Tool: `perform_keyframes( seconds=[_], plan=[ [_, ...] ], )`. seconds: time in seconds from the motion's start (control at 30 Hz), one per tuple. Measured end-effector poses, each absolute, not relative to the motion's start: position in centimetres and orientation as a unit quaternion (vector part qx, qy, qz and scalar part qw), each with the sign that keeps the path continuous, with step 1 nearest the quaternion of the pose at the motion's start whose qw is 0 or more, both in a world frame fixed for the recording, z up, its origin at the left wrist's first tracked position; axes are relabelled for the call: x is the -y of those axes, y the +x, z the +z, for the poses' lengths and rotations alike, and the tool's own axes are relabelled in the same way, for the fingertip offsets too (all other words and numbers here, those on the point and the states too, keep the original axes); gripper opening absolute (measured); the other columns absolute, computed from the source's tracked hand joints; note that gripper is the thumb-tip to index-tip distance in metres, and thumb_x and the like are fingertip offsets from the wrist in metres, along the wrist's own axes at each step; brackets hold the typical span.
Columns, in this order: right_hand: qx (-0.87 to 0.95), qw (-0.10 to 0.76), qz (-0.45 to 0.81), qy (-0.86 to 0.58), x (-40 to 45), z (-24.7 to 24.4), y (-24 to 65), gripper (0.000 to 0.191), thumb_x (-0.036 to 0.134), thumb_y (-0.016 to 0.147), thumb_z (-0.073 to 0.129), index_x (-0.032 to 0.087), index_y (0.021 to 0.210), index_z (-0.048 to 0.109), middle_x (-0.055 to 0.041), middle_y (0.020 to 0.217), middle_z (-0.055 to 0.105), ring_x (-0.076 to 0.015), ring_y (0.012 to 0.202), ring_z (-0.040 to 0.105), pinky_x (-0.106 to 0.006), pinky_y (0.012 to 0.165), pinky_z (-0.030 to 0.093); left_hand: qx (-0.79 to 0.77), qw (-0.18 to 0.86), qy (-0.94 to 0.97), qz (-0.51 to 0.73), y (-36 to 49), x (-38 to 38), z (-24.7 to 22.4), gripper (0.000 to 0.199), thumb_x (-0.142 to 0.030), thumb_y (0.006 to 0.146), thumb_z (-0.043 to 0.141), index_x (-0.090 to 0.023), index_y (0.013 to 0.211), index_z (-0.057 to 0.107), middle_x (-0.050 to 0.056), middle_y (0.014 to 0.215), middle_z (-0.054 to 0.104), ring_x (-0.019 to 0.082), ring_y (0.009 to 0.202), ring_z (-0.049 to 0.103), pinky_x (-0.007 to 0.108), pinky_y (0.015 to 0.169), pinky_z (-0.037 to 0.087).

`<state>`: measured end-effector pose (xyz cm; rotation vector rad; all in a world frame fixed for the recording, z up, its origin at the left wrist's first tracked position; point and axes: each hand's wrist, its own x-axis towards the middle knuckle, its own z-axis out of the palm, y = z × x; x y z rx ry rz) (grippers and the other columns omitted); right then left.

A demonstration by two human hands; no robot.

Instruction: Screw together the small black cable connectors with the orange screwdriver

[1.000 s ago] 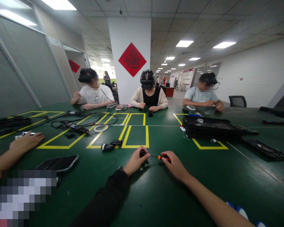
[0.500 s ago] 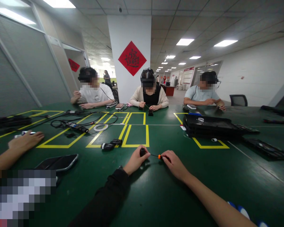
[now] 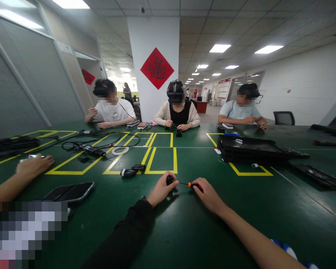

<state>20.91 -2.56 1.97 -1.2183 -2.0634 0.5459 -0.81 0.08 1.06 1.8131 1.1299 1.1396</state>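
Observation:
Near the middle of the green table point(image 3: 184, 231), my left hand point(image 3: 162, 189) grips a small black part point(image 3: 170, 180) between thumb and fingers. My right hand point(image 3: 208, 194) is closed on the black and orange handle of a screwdriver point(image 3: 189, 185). Its thin shaft points left, with the tip at the black part beside my left thumb; the exact contact is too small to make out. A pair of black cylindrical pieces point(image 3: 133, 171) lies to the left, beyond my left hand.
Black trays point(image 3: 246, 149) are stacked at the right, with another black panel point(image 3: 317, 175) beside them. Cables point(image 3: 95, 149) and a white ring point(image 3: 120, 151) lie at the left. A phone point(image 3: 70, 191) and another person's hand point(image 3: 36, 165) are at far left. Three people sit opposite.
The screwdriver handle shows a little more under my right fingers. Both hands keep nearly the same place and grip. The whole view has shifted very slightly.

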Motion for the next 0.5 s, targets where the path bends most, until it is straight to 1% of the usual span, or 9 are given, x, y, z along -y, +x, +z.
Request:
perform_keyframes(
  seconds=[0.17,0.27,0.4,0.5],
  plan=[
    [0.789,0.345,0.210,-0.463,2.38,1.63,20.84,0.017,0.023,0.080,0.049,0.020,0.095,0.055,-0.0036,0.095,0.055,-0.0161,0.090,0.050,-0.030,0.082,0.040,-0.436,0.348,0.703,0.440,-0.74,-0.11,1.03,0.018,-0.033,0.074,0.055,-0.018,0.084,0.051,0.001,0.080,0.056,0.013,0.075,0.053,0.026,0.073,0.041],
    [0.784,0.344,0.212,-0.472,2.29,1.54,20.81,0.019,0.023,0.081,0.046,0.020,0.098,0.055,-0.0044,0.097,0.055,-0.0161,0.091,0.050,-0.030,0.083,0.040,-0.436,0.347,0.705,0.439,-0.78,-0.09,1.02,0.018,-0.032,0.074,0.055,-0.018,0.084,0.051,0.001,0.080,0.057,0.013,0.076,0.053,0.026,0.073,0.041],
    [0.792,0.333,0.201,-0.470,2.35,1.68,20.82,0.021,0.023,0.085,0.038,0.019,0.091,0.058,-0.0045,0.092,0.056,-0.0164,0.090,0.049,-0.031,0.083,0.039,-0.429,0.352,0.705,0.442,-0.84,-0.10,1.01,0.018,-0.032,0.073,0.055,-0.018,0.084,0.051,0.001,0.081,0.057,0.014,0.076,0.053,0.027,0.074,0.041],
    [0.793,0.333,0.200,-0.470,2.45,1.79,20.80,0.018,0.023,0.084,0.041,0.020,0.091,0.057,-0.0042,0.093,0.056,-0.0164,0.089,0.049,-0.031,0.082,0.039,-0.422,0.357,0.703,0.448,-0.83,-0.11,1.03,0.018,-0.031,0.073,0.056,-0.017,0.084,0.051,0.001,0.081,0.057,0.014,0.076,0.053,0.027,0.074,0.041]
  ],
)
